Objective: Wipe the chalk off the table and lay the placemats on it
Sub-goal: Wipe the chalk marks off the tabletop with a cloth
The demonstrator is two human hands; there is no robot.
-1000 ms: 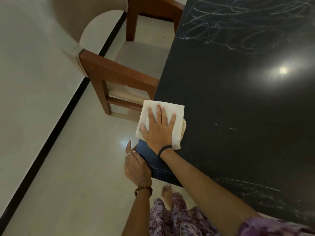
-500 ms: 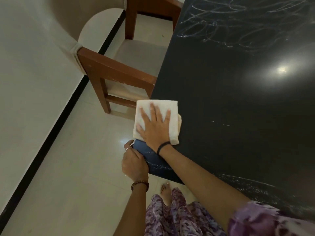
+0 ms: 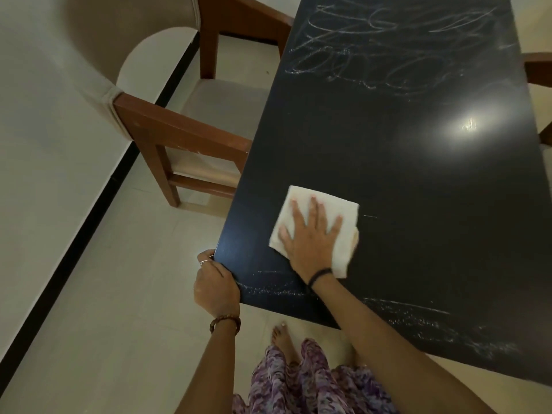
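Press cloth (image 3: 322,218) flat under open right hand (image 3: 310,237), sweep overlapping strokes toward chalk (image 3: 373,46); left hand (image 3: 215,283) gripping tabletop (image 3: 388,162) corner.

Wooden armchair (image 3: 179,135) with beige upholstered seat and back stands on pale tiled floor (image 3: 119,309). Beyond the armchair, a light-coloured wall (image 3: 44,130) meets the floor along a black skirting strip (image 3: 98,210). Lighting dim; floor near the armchair shows faint glare.

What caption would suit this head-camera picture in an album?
Right hand presses a white cloth flat on the chalk-scribbled black table; left hand grips its near corner.
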